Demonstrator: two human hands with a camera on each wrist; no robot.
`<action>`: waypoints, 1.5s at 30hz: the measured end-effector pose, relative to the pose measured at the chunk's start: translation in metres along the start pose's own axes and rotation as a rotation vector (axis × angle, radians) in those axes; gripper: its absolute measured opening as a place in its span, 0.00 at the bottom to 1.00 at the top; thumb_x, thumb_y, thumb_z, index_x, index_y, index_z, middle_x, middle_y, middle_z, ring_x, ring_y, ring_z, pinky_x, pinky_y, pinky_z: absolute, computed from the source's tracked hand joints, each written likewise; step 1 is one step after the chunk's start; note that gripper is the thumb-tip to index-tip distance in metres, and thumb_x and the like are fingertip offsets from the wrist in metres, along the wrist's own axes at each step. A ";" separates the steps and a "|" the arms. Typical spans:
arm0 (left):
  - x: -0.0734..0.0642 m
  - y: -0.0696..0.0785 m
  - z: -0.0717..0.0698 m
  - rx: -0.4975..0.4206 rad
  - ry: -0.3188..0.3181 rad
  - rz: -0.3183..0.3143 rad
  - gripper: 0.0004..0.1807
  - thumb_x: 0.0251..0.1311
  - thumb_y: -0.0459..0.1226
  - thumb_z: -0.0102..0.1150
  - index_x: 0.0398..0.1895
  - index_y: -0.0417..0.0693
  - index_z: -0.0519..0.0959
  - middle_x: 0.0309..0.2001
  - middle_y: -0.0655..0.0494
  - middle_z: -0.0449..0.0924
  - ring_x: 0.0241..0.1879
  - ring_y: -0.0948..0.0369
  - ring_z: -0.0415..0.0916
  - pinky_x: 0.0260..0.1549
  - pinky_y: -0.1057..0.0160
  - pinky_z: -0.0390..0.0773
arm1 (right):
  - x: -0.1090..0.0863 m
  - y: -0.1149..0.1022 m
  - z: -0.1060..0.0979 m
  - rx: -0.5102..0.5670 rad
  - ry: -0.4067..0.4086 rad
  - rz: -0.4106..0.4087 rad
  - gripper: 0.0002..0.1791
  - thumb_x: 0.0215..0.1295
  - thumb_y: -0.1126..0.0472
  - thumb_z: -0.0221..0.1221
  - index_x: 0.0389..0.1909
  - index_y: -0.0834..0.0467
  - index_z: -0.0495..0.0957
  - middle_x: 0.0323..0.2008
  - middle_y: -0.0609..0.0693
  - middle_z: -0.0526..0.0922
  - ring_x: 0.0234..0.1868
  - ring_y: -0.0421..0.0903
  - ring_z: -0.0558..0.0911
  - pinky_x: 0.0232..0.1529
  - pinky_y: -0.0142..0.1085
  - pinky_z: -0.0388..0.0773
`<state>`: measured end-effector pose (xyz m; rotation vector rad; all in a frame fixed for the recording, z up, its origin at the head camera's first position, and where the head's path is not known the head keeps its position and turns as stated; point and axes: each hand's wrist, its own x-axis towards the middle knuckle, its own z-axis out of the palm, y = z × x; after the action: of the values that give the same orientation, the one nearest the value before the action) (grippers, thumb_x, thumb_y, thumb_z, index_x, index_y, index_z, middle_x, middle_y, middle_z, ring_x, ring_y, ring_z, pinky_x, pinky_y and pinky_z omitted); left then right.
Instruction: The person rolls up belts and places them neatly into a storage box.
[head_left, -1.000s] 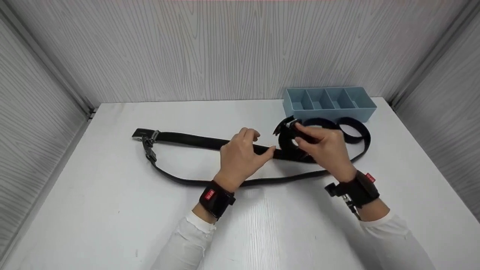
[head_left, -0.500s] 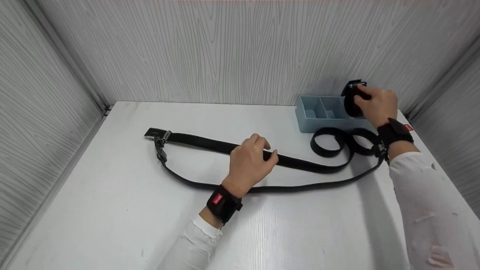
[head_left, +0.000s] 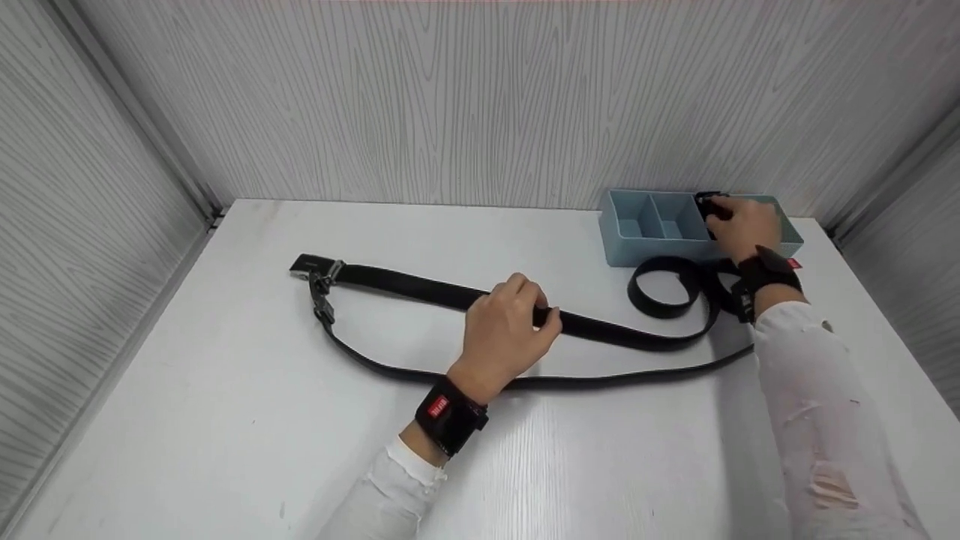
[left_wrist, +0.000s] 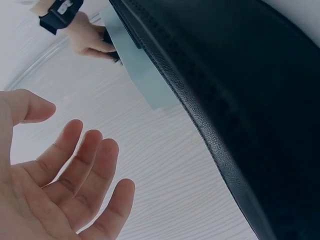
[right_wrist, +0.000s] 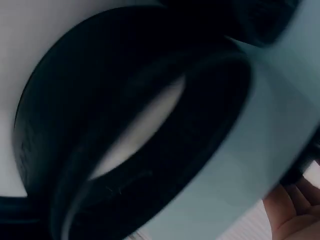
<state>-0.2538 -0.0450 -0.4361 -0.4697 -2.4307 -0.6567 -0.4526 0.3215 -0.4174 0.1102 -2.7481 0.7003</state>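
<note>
Two hands worked apart: the right hand (head_left: 748,229) pinched a dark bundle (head_left: 706,210) in the box (head_left: 652,253), seemingly third compartment from left; the left hand (head_left: 501,341) hung relaxed, holding nothing, near the belts (head_left: 405,285). Placing seemed underway; the next move called for clean release.

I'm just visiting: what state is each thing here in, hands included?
Left hand: fingers loosely bent, holding nothing.
Right hand: gripping a black item, mostly hidden, at the third compartment from the left.
Blue-grey box: upright, open-topped.
Upper black strap: unrolled.
Lower black strap: unrolled, curving.
Black loops: curled, in front of the box.
Wristbands: worn on both wrists.
</note>
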 end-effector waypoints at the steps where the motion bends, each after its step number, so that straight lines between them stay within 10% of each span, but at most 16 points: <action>1: 0.000 0.001 0.000 -0.005 -0.007 0.001 0.09 0.62 0.42 0.67 0.31 0.46 0.85 0.31 0.57 0.79 0.25 0.61 0.77 0.22 0.63 0.76 | -0.002 0.001 -0.001 0.001 -0.008 0.004 0.24 0.72 0.62 0.56 0.67 0.66 0.76 0.60 0.72 0.78 0.52 0.70 0.80 0.52 0.59 0.75; 6: 0.001 0.006 -0.004 -0.012 -0.028 0.012 0.08 0.62 0.41 0.66 0.31 0.45 0.84 0.31 0.56 0.79 0.25 0.61 0.77 0.22 0.63 0.78 | -0.009 0.002 -0.021 0.010 -0.108 -0.005 0.29 0.74 0.57 0.58 0.72 0.65 0.71 0.64 0.75 0.73 0.53 0.72 0.77 0.55 0.61 0.73; 9: 0.001 0.006 -0.005 -0.015 -0.036 0.014 0.09 0.63 0.41 0.66 0.31 0.45 0.84 0.32 0.56 0.79 0.25 0.60 0.77 0.22 0.63 0.78 | -0.017 -0.002 -0.039 0.012 -0.148 -0.020 0.33 0.75 0.52 0.58 0.75 0.62 0.69 0.43 0.69 0.85 0.31 0.59 0.81 0.38 0.47 0.78; 13: 0.000 0.006 -0.003 -0.030 -0.080 0.022 0.09 0.64 0.41 0.66 0.32 0.44 0.84 0.32 0.55 0.80 0.26 0.60 0.78 0.22 0.62 0.78 | -0.038 -0.002 -0.052 0.019 -0.135 -0.039 0.28 0.75 0.53 0.58 0.69 0.63 0.75 0.36 0.65 0.87 0.32 0.56 0.84 0.35 0.46 0.78; 16: -0.002 0.011 -0.002 -0.035 -0.219 0.044 0.10 0.65 0.42 0.65 0.37 0.44 0.84 0.37 0.54 0.80 0.32 0.59 0.79 0.27 0.61 0.80 | -0.058 0.007 -0.052 -0.014 -0.177 -0.075 0.24 0.73 0.57 0.59 0.62 0.68 0.80 0.56 0.73 0.81 0.51 0.69 0.81 0.48 0.59 0.75; 23: -0.019 0.032 0.005 0.066 -0.659 0.209 0.17 0.70 0.39 0.64 0.60 0.50 0.83 0.55 0.55 0.81 0.53 0.56 0.80 0.44 0.57 0.82 | -0.103 0.032 -0.044 -0.131 -0.264 -0.147 0.22 0.72 0.62 0.59 0.57 0.76 0.79 0.55 0.78 0.77 0.56 0.74 0.77 0.57 0.64 0.71; 33: -0.053 0.029 -0.012 0.142 -0.672 0.283 0.17 0.64 0.26 0.63 0.51 0.51 0.87 0.47 0.55 0.86 0.46 0.55 0.84 0.40 0.56 0.78 | -0.186 0.012 -0.057 -0.010 -0.421 0.039 0.21 0.71 0.57 0.62 0.53 0.71 0.83 0.37 0.65 0.87 0.23 0.48 0.85 0.23 0.36 0.81; 40: -0.057 0.014 -0.033 0.178 -0.722 0.171 0.12 0.57 0.25 0.65 0.41 0.47 0.86 0.40 0.53 0.83 0.42 0.52 0.81 0.39 0.54 0.76 | -0.220 -0.039 -0.039 0.073 -0.536 -0.150 0.18 0.69 0.63 0.63 0.57 0.63 0.84 0.36 0.52 0.89 0.31 0.41 0.84 0.32 0.35 0.80; 45: -0.050 0.031 -0.033 0.080 -0.704 0.168 0.10 0.59 0.29 0.63 0.42 0.47 0.86 0.42 0.53 0.82 0.43 0.52 0.81 0.39 0.54 0.78 | -0.231 -0.065 -0.026 0.202 -0.538 -0.231 0.18 0.70 0.69 0.59 0.58 0.63 0.83 0.40 0.53 0.90 0.36 0.44 0.86 0.34 0.33 0.79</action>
<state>-0.1861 -0.0464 -0.4324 -0.9929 -2.9991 -0.3503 -0.2167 0.2770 -0.4376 0.7478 -3.0687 0.9984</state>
